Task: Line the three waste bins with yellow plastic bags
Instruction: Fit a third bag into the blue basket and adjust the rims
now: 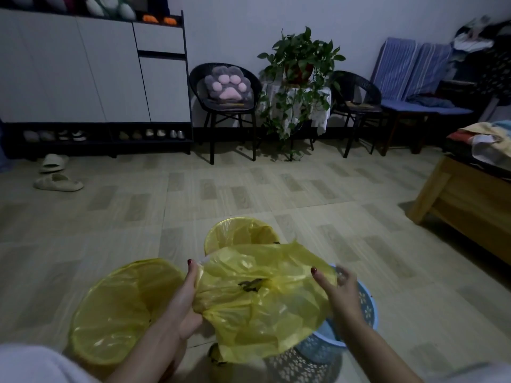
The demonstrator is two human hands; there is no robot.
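Three bins stand on the floor in front of me. The near-left bin (116, 308) and the far middle bin (240, 233) each carry a yellow bag over the rim. A blue perforated bin (365, 308) at the right is mostly hidden under a loose yellow bag (260, 299) that I hold spread above it. My left hand (188, 302) grips the bag's left edge, thumb up. My right hand (340, 291) holds the bag's right edge with its fingers behind the plastic.
A small yellow object (218, 357) lies on the floor below the bag. A wooden bed frame (464, 205) stands at the right. Slippers (58, 183) lie at the left by a white cabinet (91, 70). Chairs and a plant (301, 67) line the back wall.
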